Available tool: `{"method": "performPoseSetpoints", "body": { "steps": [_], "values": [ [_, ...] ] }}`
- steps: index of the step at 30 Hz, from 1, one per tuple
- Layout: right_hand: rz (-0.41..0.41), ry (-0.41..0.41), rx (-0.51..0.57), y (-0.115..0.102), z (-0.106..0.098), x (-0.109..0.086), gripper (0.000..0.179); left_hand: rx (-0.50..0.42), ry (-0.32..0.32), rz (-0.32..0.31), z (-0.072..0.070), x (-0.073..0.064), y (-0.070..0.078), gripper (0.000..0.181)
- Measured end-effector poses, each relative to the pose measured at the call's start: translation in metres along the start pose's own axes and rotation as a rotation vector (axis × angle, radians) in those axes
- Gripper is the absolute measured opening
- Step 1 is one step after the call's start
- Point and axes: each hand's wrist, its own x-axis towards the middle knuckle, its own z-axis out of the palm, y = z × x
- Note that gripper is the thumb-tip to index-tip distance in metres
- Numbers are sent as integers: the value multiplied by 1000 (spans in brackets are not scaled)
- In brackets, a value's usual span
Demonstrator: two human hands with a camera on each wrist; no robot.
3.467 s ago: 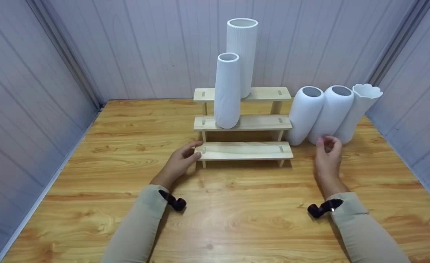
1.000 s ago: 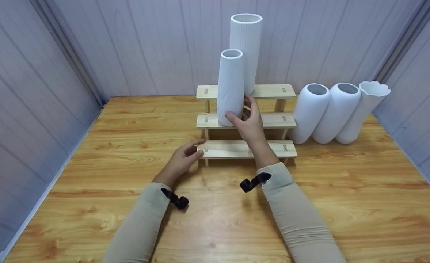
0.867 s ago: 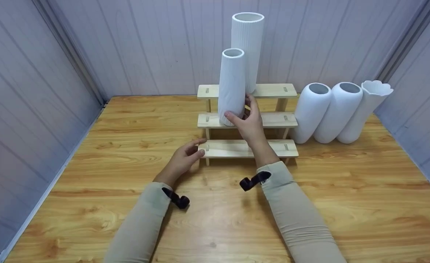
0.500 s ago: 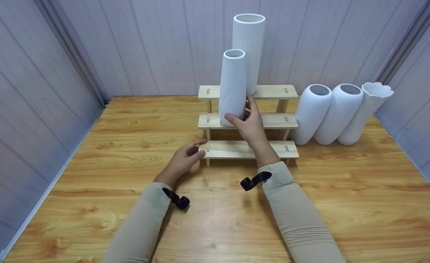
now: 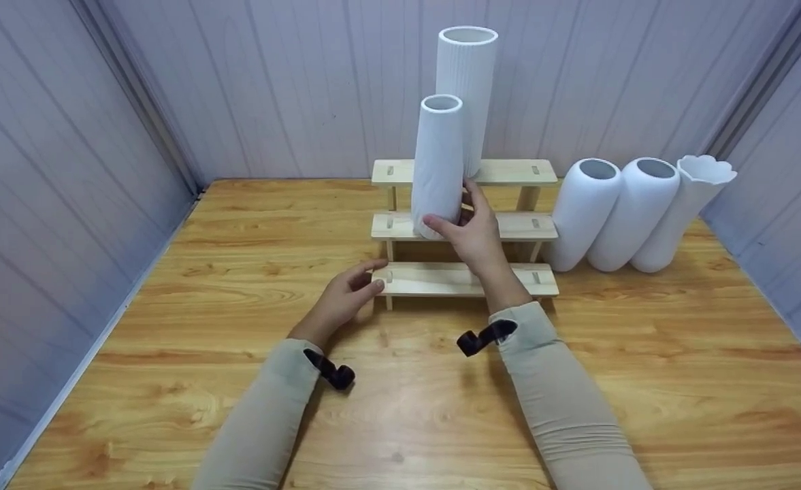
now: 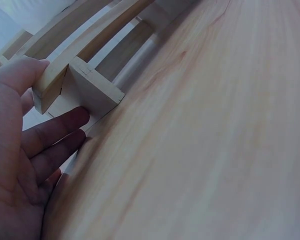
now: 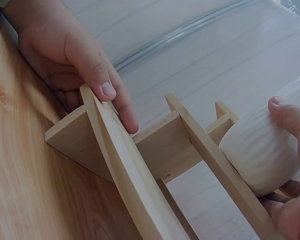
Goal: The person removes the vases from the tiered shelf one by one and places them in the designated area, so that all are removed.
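Observation:
A pale wooden three-tier stand (image 5: 441,279) stands on the table. At the left end of its lowest shelf my left hand (image 5: 341,297) grips the board, thumb on the front edge and index finger along the back; in the left wrist view the other fingers (image 6: 55,135) reach under it beside the leg. My right hand (image 5: 476,237) holds a slim white vase (image 5: 437,163) near its base on the middle shelf, thumb across the front. Its other fingers are partly hidden behind the vase. A taller ribbed white vase (image 5: 475,75) stands behind, on the top shelf.
Right of the stand, two rounded white vases (image 5: 584,218) (image 5: 635,218) and one with a scalloped rim (image 5: 686,211) stand side by side on the wood-grain table (image 5: 400,422). Panelled walls (image 5: 271,82) close off the back and both sides.
From beside the right-hand vases, my right hand has moved left and taken hold of the slim vase on the middle shelf. My left hand stays at the lowest shelf's end.

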Motion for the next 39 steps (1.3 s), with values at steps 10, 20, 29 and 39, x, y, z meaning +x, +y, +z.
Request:
{"method": "performPoseSetpoints", "body": {
  "steps": [10, 20, 29, 39],
  "values": [
    [-30, -62, -59, -6, -7, -4, 93, -4, 3, -8, -3, 0, 0, 41],
    [-23, -77, -100, -9, -17, -10, 94, 0, 15, 0, -2, 1, -2, 41],
    [11, -92, -104, -12, -29, -19, 96, 12, 13, 19, 1, 0, -1, 41],
    [-5, -132, -70, -10, -40, -28, 87, -15, -3, 49, 1, 0, -2, 43]
  ]
}}
